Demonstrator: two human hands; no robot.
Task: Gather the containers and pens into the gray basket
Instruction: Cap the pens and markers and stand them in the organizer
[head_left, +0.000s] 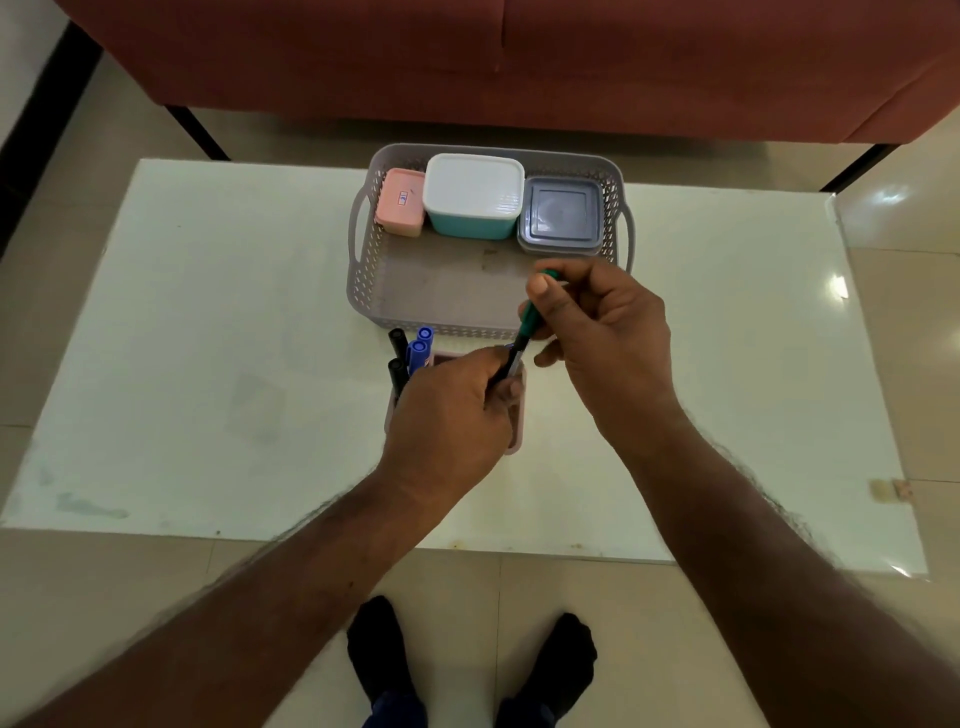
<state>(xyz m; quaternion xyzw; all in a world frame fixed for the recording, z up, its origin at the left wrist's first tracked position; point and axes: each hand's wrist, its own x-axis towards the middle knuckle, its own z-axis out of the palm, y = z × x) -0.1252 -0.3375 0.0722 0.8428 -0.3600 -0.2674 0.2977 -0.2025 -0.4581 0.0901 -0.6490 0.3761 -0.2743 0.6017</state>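
At the centre of the frame the right hand (597, 322) pinches a green-capped pen (524, 332) while the left hand (447, 410) grips its lower end over the pink holder (511, 441), so lift it straight and lay it flat in the gray basket (363, 280), just above.

I see a white table (208, 338) filling mid-frame. On it, upper centre, sits the gray basket (410, 291); just below, touching its near rim, stands a pink pen holder (514, 439), partly hidden by hands.
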